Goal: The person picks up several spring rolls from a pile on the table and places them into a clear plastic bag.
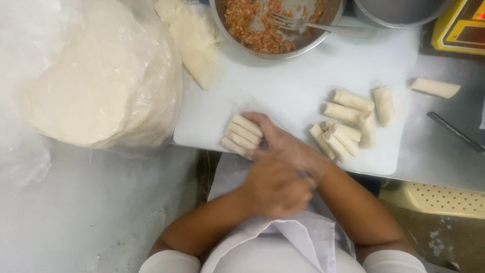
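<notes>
My right hand, in a thin clear glove, reaches left across the white cutting board. Its flat fingertips rest against a row of several small pale rolls at the board's front left edge. My left hand is curled in a fist over my right wrist, at the glove's cuff; whether it grips anything I cannot make out. A loose pile of several finished rolls lies on the right half of the board.
A metal bowl of reddish minced filling with a fork stands at the back. A bagged stack of round wrappers sits left, with folded wrappers beside it. One roll and a dark utensil lie right.
</notes>
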